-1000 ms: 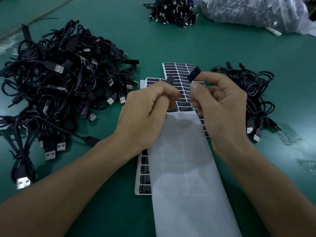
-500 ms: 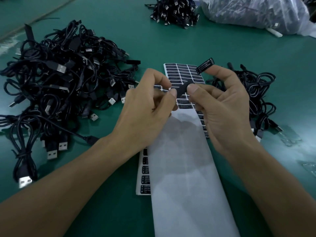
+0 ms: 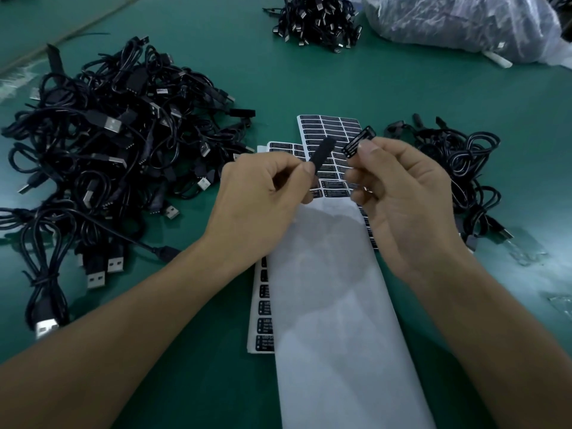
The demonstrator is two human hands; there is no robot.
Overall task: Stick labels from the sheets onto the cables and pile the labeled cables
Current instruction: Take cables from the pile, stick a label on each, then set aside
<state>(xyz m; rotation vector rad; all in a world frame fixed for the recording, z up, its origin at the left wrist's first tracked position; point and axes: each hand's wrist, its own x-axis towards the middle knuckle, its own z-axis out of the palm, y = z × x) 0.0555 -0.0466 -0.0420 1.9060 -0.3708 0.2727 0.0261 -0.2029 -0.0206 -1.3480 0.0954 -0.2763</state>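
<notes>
My left hand (image 3: 263,196) pinches a short black cable controller piece (image 3: 323,151) between thumb and forefinger, its free end tilted up and to the right. My right hand (image 3: 405,199) pinches a small black label (image 3: 359,140) by one end, held just right of the black piece and apart from it. Under both hands lie sheets of black labels (image 3: 328,125) and a long white backing strip (image 3: 334,305). A big heap of black USB cables (image 3: 108,144) sits at the left. A smaller bunch of cables (image 3: 464,168) lies to the right of my right hand.
The work surface is a green mat (image 3: 309,82). Another cluster of cables (image 3: 315,20) lies at the far centre, beside a clear plastic bag (image 3: 458,20) of dark goods at the top right. Bits of clear film (image 3: 532,252) lie at the right edge.
The hands have drawn slightly apart. The black piece in my left hand has tipped up into view, and the label in my right hand now stands clear of it.
</notes>
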